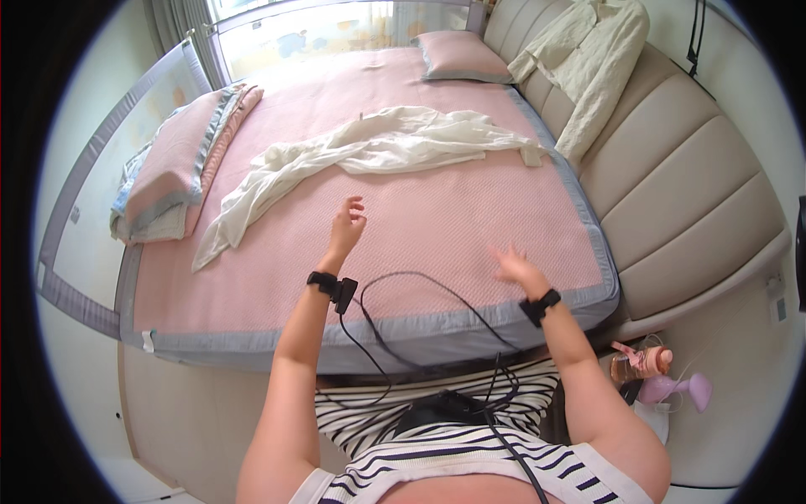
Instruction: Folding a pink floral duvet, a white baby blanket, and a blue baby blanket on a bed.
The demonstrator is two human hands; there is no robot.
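My left hand point(349, 219) is above the pink quilted bed mat point(428, 227) with its fingers partly curled and nothing in it. To its right, my right hand point(514, 263) is spread, slightly blurred and empty, over the mat nearer the headboard. Beyond both hands a crumpled white cloth garment point(390, 142) stretches across the bed. Each wrist wears a black strap, and the left one carries a small black device point(343, 295) with a cable. Whether either hand touches the mat, I cannot tell.
A padded beige headboard point(680, 183) stands at right, a cream linen shirt point(582, 63) draped over it. Folded bedding point(173, 164) lies at left beside a mesh bed rail point(88, 164); a pink pillow point(463, 55) lies at the back. Black cable point(428, 277) loops near my forearms. A bottle point(639, 363) stands lower right.
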